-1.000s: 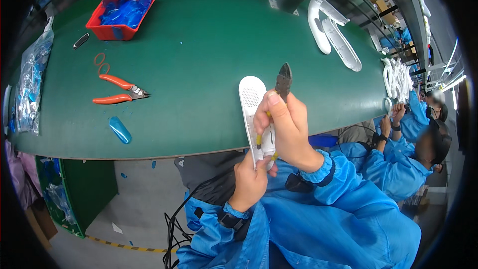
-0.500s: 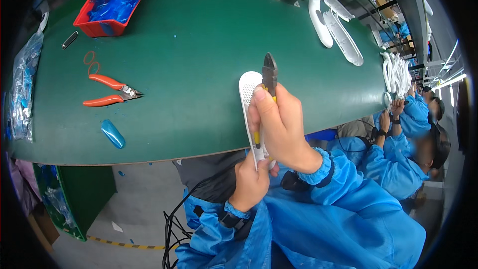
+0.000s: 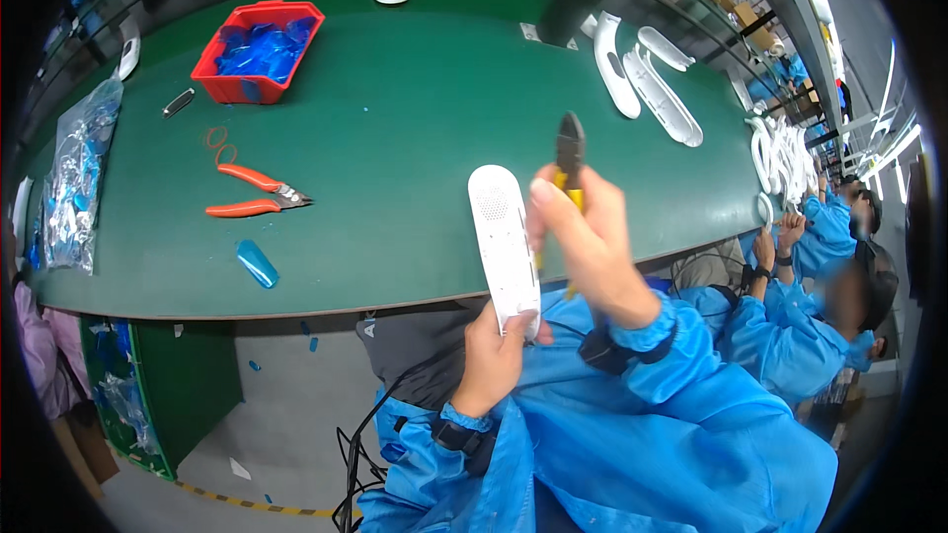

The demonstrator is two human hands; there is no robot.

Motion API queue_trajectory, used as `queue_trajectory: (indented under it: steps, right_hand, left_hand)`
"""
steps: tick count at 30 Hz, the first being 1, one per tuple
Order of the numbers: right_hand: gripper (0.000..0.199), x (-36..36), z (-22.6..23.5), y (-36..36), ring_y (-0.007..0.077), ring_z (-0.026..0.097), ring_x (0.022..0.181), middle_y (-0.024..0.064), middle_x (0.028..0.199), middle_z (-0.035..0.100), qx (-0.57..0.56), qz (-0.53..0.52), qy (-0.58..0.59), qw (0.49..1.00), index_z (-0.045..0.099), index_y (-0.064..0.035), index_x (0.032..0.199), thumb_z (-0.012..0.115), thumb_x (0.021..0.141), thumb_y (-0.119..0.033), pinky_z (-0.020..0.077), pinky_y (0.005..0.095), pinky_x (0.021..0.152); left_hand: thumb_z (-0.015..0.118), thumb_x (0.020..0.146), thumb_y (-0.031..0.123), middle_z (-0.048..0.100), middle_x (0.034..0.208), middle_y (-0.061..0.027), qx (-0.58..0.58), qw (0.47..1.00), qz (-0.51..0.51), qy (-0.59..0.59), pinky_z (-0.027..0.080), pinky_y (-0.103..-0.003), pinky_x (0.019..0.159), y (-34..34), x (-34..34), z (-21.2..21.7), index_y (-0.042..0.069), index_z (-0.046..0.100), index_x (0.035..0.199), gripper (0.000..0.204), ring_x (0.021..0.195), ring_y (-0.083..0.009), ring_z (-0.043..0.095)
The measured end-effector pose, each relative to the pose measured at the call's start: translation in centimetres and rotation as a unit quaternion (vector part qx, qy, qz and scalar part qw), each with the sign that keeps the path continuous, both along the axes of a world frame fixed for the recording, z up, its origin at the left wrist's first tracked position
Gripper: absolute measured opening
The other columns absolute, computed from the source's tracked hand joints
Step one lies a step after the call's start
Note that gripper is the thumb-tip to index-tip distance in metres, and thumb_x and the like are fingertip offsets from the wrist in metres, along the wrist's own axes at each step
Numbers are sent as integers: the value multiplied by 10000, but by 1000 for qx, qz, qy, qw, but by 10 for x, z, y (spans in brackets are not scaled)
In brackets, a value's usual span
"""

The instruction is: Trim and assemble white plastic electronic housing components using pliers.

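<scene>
A long white plastic shell (image 3: pixel 506 252), rounded at its far end and dotted with small holes there, is held up at the table's front edge. My left hand (image 3: pixel 491 355) is closed round its near end. Just right of the shell, my right hand (image 3: pixel 591 237) grips pliers (image 3: pixel 570 150) with dark jaws and yellow-and-black handles. The jaws point away from me, apart from the shell. On the table to the left lie orange-handled cutters (image 3: pixel 259 195) with spread handles, and a shiny blue curved piece (image 3: pixel 258 264).
A red bin (image 3: pixel 235 89) of blue film stands at the far left, near a small dark tool (image 3: pixel 179 103) and clear bags (image 3: pixel 79 178). White shells (image 3: pixel 664 99) lie at the far right by a dark post (image 3: pixel 583 0). Co-workers in blue (image 3: pixel 790 326) sit to the right.
My right hand has drawn the pliers rightward, off the shell they were in front of. The shell's face now shows more fully. The whole view has shifted a little.
</scene>
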State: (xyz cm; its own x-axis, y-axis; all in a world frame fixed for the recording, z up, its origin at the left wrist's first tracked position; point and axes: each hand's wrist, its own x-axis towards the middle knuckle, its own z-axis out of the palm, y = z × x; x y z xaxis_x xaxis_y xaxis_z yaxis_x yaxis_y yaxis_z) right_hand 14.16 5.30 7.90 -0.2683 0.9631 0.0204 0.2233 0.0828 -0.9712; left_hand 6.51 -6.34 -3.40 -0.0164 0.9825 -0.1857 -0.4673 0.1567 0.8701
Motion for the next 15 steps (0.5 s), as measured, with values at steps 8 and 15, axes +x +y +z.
queue_trajectory:
  steps: [8,15]
  right_hand:
    - [285,0,33,13,193,547,668,146,747,603,124,136,-202,962,583,48,963,692,841,-185,476,343,645]
    - [207,-57,53,186,385,613,794,170,862,610,502,77,-373,776,535,-24,943,625,793,-136,493,484,667]
  left_hand:
    - [599,932,178,653,1073,-186,145,975,17,166,513,-363,845,14,-32,54,-89,509,1236,415,944,-257,649]
    - [626,851,105,640,1088,-199,209,890,249,321,496,-359,864,39,-101,62,-68,529,1262,457,943,-264,631]
